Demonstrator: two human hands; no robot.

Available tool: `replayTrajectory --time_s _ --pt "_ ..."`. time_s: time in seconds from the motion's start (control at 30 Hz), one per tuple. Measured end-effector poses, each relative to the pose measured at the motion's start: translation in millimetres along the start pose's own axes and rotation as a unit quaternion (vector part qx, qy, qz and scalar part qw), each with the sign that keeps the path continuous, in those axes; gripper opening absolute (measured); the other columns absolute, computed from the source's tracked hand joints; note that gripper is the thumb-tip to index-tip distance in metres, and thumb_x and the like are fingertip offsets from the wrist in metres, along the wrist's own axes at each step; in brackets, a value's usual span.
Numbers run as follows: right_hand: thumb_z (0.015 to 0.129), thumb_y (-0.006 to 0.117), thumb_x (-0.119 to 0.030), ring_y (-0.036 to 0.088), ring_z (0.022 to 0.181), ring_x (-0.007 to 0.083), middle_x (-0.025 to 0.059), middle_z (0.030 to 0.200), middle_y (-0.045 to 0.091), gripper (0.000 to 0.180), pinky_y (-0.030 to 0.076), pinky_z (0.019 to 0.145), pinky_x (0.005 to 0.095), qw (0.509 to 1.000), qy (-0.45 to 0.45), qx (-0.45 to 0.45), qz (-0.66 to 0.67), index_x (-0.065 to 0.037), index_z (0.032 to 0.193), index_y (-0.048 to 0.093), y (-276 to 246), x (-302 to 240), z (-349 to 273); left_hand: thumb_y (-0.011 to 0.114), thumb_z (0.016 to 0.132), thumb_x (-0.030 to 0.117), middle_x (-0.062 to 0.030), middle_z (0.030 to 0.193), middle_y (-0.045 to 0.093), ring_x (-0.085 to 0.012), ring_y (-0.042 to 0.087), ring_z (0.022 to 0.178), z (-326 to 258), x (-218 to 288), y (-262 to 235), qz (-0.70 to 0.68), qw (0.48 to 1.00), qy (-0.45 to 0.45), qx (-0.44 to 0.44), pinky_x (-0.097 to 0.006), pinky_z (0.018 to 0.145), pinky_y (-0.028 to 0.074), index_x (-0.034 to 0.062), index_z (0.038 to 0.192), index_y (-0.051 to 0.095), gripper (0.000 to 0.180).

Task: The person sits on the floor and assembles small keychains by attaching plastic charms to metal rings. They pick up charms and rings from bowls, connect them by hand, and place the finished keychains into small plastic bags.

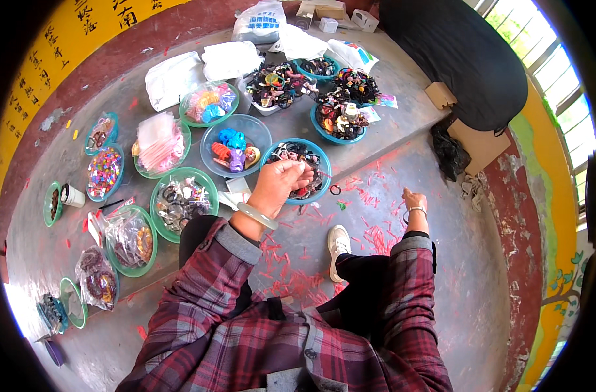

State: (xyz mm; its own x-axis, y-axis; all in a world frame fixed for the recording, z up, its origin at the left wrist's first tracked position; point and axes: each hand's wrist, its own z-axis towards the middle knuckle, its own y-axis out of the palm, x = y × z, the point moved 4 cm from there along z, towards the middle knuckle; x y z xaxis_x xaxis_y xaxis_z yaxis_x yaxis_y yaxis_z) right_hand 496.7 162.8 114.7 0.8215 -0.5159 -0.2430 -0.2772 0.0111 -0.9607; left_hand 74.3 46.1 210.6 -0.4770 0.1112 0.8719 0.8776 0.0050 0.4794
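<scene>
Blue bowl [317,157] of dark hair ties sat at twelve o'clock | I watched left hand [280,183] over its near rim, fingers pinched on something small, unclear | right hand [413,199] at three o'clock, loosely released, farther off.

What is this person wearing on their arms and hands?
Both arms are in long sleeves of red, maroon and grey plaid flannel, with grey lining showing at the turned-back cuffs. The left hand is bare, with a pale, smooth bangle around the wrist. The right hand is also bare, with a thin light-coloured bracelet at the wrist. No gloves on either hand.
</scene>
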Motion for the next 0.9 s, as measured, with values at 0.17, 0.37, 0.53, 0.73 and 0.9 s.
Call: replayTrajectory --time_s 0.17,0.37,0.53,0.73,0.9 --pt "0.067 0.061 -0.05 0.051 0.104 0.0325 0.0205 0.109 0.055 0.057 0.039 0.09 0.0379 0.996 -0.008 0.08 0.03 -0.01 0.108 0.058 -10.0 -11.6 -21.0 0.048 0.088 0.015 -0.0129 0.095 0.059 -0.0188 0.059 0.086 -3.6 2.9 -2.2 0.01 1.0 -0.006 0.01 -0.027 0.076 0.049 -0.0067 0.096 0.055 0.024" --pt "0.055 0.075 -0.042 0.048 0.109 0.031 0.0219 0.113 0.052 0.074 0.038 0.092 0.0381 0.993 -0.036 0.099 0.062 -0.011 0.117 0.051 -25.9 -13.8 -29.6 0.049 0.087 0.016 -0.0125 0.095 0.059 -0.0187 0.059 0.086 -2.3 1.2 3.4 0.017 1.0 -0.003 -0.004 -0.027 0.075 0.049 -0.0058 0.096 0.055 0.025" --pt "0.056 0.077 -0.035 0.05 0.107 0.0281 0.0203 0.112 0.054 0.073 0.039 0.091 0.0347 0.994 -0.058 -0.041 0.088 -0.005 0.117 0.05 -13.3 -2.0 -18.9 0.05 0.087 0.017 -0.0124 0.095 0.059 -0.0185 0.059 0.086 -3.6 0.9 2.9 0.033 0.999 0.003 -0.008 -0.026 0.075 0.049 -0.0059 0.097 0.055 0.025" --pt "0.066 0.071 -0.034 0.049 0.108 0.0238 0.0143 0.113 0.054 0.061 0.039 0.088 0.0348 0.968 -0.02 -0.065 0.243 -0.006 0.116 0.051 -26.2 -6.2 -37.5 0.051 0.087 0.017 -0.0114 0.092 0.06 -0.0168 0.059 0.083 -5.2 -2.1 -0.1 0.039 0.999 -0.001 -0.006 -0.025 0.072 0.049 -0.0066 0.097 0.055 0.026" --pt "0.074 0.063 -0.037 0.041 0.115 0.0251 0.0129 0.122 0.046 0.057 0.032 0.092 0.041 0.929 -0.08 -0.159 0.324 -0.011 0.122 0.046 -14.2 24.5 -15.6 0.052 0.086 0.016 -0.0126 0.094 0.059 -0.0187 0.06 0.085 -0.6 -4.2 11.3 0.034 0.999 -0.021 -0.032 -0.027 0.073 0.049 -0.0071 0.098 0.054 0.026"
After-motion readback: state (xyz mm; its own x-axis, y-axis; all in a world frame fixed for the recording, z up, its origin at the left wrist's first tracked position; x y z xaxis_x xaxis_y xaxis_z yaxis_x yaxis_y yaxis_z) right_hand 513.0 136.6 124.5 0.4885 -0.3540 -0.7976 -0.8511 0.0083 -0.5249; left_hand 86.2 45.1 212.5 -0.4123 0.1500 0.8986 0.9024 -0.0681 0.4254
